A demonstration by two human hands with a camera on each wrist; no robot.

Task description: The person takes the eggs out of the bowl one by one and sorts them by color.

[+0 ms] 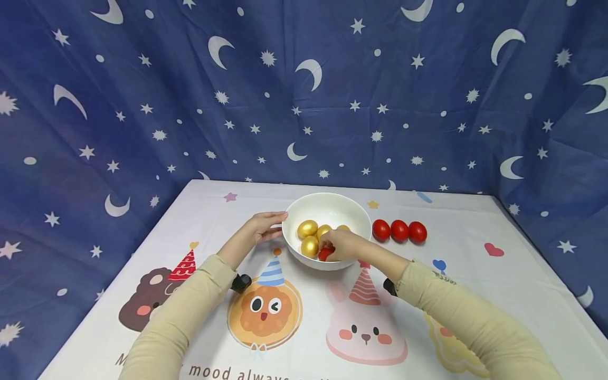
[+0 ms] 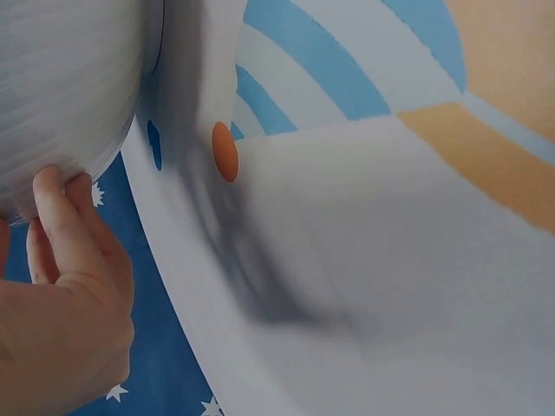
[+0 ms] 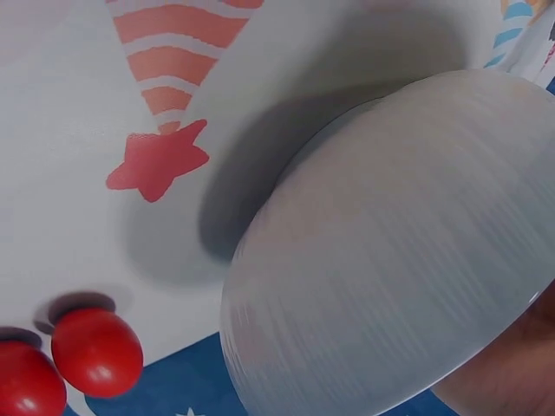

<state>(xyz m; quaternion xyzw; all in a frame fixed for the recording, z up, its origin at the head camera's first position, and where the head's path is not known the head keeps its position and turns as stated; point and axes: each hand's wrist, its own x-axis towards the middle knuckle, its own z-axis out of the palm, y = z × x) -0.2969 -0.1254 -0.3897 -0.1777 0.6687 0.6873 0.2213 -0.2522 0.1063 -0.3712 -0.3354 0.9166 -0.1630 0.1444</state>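
Observation:
A white bowl point(image 1: 325, 205) stands on the table with several golden eggs point(image 1: 310, 246) in it. My right hand point(image 1: 345, 245) reaches over the near right rim, its fingertips round a red egg point(image 1: 325, 254) low in the bowl beside the golden ones. In the right wrist view the bowl's outer wall point(image 3: 390, 251) hides most of that hand. My left hand point(image 1: 266, 226) touches the left side of the bowl, fingers extended along its outside. The left wrist view shows those fingertips point(image 2: 54, 186) against the wall.
Three red eggs point(image 1: 399, 231) lie in a row just right of the bowl. The white tablecloth point(image 1: 475, 253) bears printed cartoon figures. Behind the table hangs a blue curtain point(image 1: 332, 116) with moons and stars.

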